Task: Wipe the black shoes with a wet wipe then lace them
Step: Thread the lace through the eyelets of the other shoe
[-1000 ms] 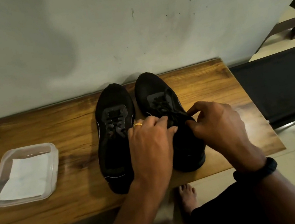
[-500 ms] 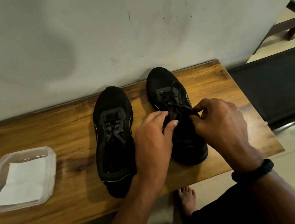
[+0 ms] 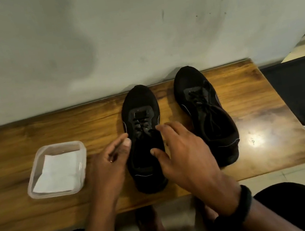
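1. A black wristband (image 3: 244, 204) is worn on the right wrist.
2. The right hand (image 3: 184, 150) is spread over a black lace-up mesh shoe (image 3: 137, 105), with the thumb at its opening.
3. The left hand (image 3: 106, 168) is held against that shoe's left side; whether a lace is pinched cannot be told.
4. A folded white wipe (image 3: 56, 173) is kept in a clear plastic tub (image 3: 59, 145) on the brown wooden bench (image 3: 10, 144).
5. The second black shoe (image 3: 210, 125) is set apart on the right, toe towards the grey wall (image 3: 133, 37).

Matt black fabric shoes (image 3: 204, 114), glossy wood-grain bench (image 3: 261, 122), clear plastic tub (image 3: 35, 172), white paper wipe (image 3: 58, 174)
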